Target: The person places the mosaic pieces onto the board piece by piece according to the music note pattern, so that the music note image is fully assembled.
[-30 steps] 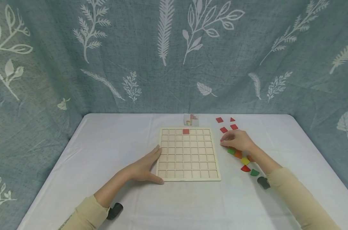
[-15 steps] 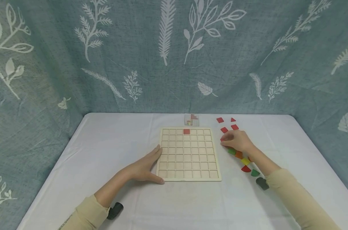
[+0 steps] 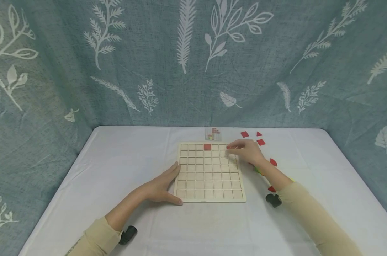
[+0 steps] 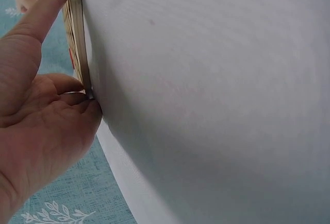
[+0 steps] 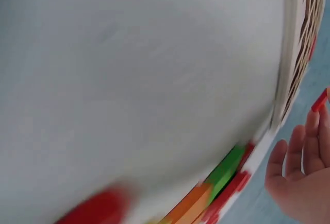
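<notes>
A pale wooden grid board (image 3: 209,176) lies on the white table, with one red square tile (image 3: 207,147) in its far row. Along its left side rests my left hand (image 3: 159,185), thumb at the near corner and fingers straight against the edge. My right hand (image 3: 248,151) is over the board's far right corner and pinches a small red tile (image 5: 319,100) between thumb and fingertips. Its shape is mostly hidden by the fingers. In the left wrist view, the left fingertips touch the board's side wall (image 4: 78,28).
Red square tiles (image 3: 260,142) and a red triangle (image 3: 259,134) lie right of the board. Under the right forearm are red, green (image 5: 224,170) and orange pieces (image 5: 191,203), partly hidden. Behind the board stands a small clear box (image 3: 213,133). A patterned curtain (image 3: 193,96) hangs behind the table.
My right hand has moved left from the loose pieces to the board's far right corner, carrying a red tile. One red square is gone from the loose pieces. The left hand stays put.
</notes>
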